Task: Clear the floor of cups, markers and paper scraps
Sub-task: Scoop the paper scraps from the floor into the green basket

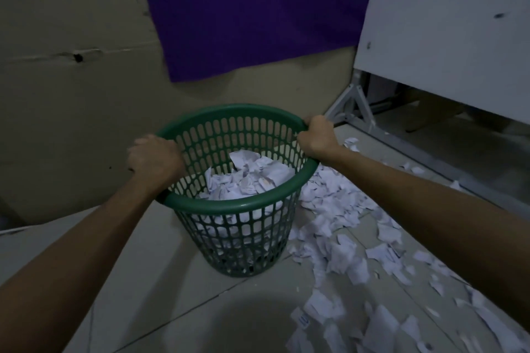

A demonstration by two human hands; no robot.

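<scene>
Dim floor: both hands' fingertips hidden gripping basket.

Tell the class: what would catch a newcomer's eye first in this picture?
First, the green basket at centre, gripped at its rim by the left hand and the right hand, with crumpled paper inside. Next, the paper scraps strewn over the floor to its right. Behind hangs a purple sheet.
</scene>
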